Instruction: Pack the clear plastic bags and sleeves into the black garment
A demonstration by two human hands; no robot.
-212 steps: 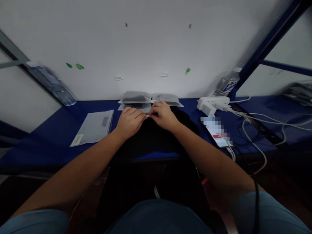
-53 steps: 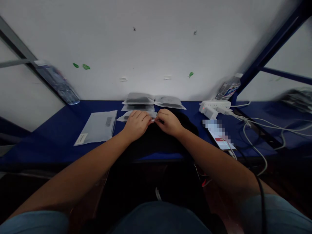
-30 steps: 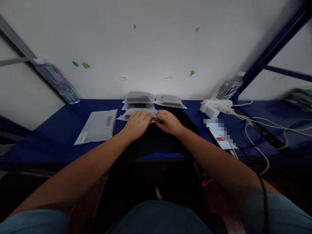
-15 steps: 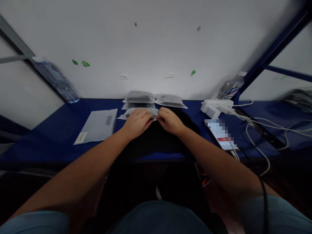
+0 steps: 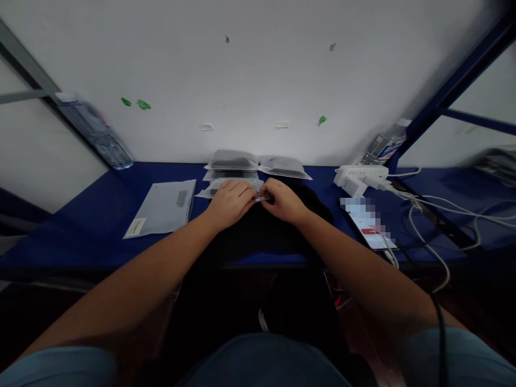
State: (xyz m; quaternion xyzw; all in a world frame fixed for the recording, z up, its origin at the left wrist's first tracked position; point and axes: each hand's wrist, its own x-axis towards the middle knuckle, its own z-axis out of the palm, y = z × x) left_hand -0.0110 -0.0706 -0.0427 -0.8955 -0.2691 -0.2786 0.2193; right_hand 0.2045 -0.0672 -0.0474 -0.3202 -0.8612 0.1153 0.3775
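A small white piece (image 5: 261, 199) is held at the middle of the table (image 5: 84, 236), in the narrow gap between the two hands, and its longer visible line is run from left to right across them. From the left it is pinched by the fingers of the left hand (image 5: 229, 204), and from the right by those of the right hand (image 5: 283, 201); neither hand is clearly nearer to it, and both are curled narrow. Whether it is joined to anything under the fingers cannot be told in this dim light. Black cloth (image 5: 258, 236) is spread beneath and in front of the hands. Just beyond the left hand, the near pouch (image 5: 207, 190) is partly covered by its knuckles, with its long side also set left to right. Behind it, more pouches (image 5: 231, 159) are lined against the wall (image 5: 258, 80). To the left, a flat pouch (image 5: 161, 209) is laid apart, slanted; to the right, a phone (image 5: 371, 226) is placed below a power strip (image 5: 363, 173).
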